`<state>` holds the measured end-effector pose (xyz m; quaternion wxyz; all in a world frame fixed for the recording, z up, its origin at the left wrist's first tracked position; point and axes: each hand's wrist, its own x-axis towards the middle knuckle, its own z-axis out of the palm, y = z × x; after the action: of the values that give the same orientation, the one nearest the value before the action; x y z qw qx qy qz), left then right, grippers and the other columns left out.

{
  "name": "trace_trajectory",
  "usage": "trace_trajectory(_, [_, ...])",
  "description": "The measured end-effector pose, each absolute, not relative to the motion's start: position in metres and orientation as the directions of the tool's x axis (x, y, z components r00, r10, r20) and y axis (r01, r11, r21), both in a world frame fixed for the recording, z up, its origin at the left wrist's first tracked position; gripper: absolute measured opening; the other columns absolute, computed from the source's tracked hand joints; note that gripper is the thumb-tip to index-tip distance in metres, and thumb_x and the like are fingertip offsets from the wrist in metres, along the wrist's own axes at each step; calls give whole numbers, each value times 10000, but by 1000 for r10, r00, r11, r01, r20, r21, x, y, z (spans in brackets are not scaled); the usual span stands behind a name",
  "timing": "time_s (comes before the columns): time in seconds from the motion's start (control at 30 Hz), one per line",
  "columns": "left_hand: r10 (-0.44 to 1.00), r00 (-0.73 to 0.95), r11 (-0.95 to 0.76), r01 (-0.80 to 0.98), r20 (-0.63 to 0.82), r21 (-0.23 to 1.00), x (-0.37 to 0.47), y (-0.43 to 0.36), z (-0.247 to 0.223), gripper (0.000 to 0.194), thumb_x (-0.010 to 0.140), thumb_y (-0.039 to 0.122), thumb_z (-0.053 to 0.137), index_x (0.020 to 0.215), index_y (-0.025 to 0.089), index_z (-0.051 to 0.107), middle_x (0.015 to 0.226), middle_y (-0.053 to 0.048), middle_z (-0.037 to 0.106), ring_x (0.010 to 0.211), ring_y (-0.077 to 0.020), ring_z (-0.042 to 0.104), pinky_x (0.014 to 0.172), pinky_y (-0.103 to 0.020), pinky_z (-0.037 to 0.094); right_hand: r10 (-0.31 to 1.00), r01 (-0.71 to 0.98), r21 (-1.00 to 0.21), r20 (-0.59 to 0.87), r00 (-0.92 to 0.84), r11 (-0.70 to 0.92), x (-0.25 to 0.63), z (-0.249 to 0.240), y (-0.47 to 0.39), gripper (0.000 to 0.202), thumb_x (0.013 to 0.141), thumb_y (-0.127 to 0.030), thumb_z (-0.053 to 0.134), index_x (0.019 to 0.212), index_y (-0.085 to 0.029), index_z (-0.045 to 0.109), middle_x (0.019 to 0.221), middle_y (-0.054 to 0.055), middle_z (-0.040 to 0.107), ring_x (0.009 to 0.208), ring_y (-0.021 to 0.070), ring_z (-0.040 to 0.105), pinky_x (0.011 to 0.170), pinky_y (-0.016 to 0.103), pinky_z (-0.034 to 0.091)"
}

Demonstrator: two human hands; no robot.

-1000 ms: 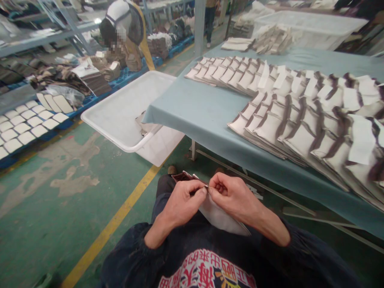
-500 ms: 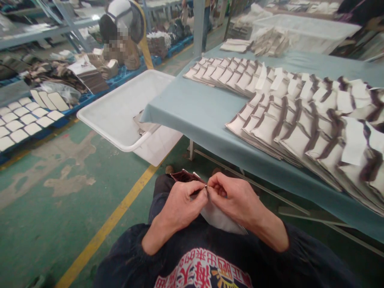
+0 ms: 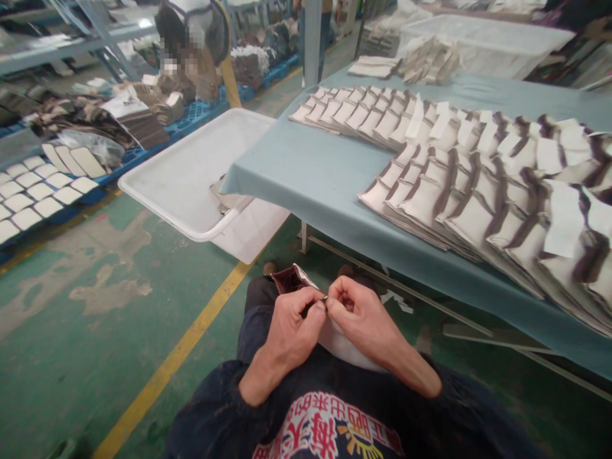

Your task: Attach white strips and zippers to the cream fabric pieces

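A green floor (image 3: 62, 357) spreads under and to the left of the desk, which wears a blue-grey cover (image 3: 329, 159). Blue pallets (image 3: 191, 127) line the floor well to the left of the desk, loaded with dark bundles, stacks and ranks of small cream pads (image 3: 45, 188). Across the desk's right part run two overlapping rows of pale, dark-edged pieces (image 3: 425, 201), one beyond the other. A white tub (image 3: 162, 207) stands at the desk's left corner, partly hidden by the overhanging cover; a translucent tub (image 3: 497, 44) is at the desk's far side, behind a loose heap of similar pieces (image 3: 428, 64). Beyond the desk's left corner, past the white tub, a co-worker (image 3: 217, 32) bends over the pallets.

On the near side of the desk, below its front edge, the wearer's left hand (image 3: 294, 325) and right hand (image 3: 358, 312) meet above the lap. The fingers of both are pinched on the edge of a pale fabric piece (image 3: 342, 344), thumb and forefinger tips nearly touching. That piece is in front of the desk, between hands and lap, its dark red inside (image 3: 287, 279) showing past the left hand. Flat white slips (image 3: 564, 217) lie on the desk's rows, and smaller white scraps (image 3: 399, 301) show below the desk's front edge. Whatever tiny thing sits between the fingertips is too small to tell.
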<state>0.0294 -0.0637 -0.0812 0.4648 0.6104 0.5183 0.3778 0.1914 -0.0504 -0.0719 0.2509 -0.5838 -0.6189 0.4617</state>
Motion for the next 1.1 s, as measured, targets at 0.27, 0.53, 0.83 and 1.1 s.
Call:
trace_trajectory(0.27, [934,357,-19,90,-15,996,16,-61,-87,323,975,338,491,804,136,675,731,-15,634,676,-142,532,649,-252,408,819,148,-917,-398,-414,-371,203,-69,-42,263,813,-399,687,800,-215,499,595,-63,526,540,99,464,511,222,358])
trace_trajectory(0.53, [912,409,-52,74,17,996,9,-58,-77,275,959,334,586,764,147,637,678,4,583,622,-119,482,613,-241,387,907,230,-972,-144,-396,-53,208,-60,-39,173,910,-362,642,870,-194,623,739,-1,654,661,137,596,626,264,495])
trace_trajectory(0.83, [884,466,-142,173,46,975,-3,-56,-72,260,987,282,566,768,158,633,746,-9,586,701,-139,539,676,-261,411,715,296,-826,172,-677,479,218,-49,-21,140,1022,-253,577,1014,-212,710,999,35,795,804,142,709,707,248,502])
trace_trajectory(1.1, [880,474,-139,256,1,957,0,-57,-72,240,971,280,574,770,164,634,744,-5,610,687,-130,540,672,-253,412,569,377,-557,220,-793,740,225,-52,-15,236,1054,-212,473,989,-201,700,939,43,795,772,155,716,656,272,432])
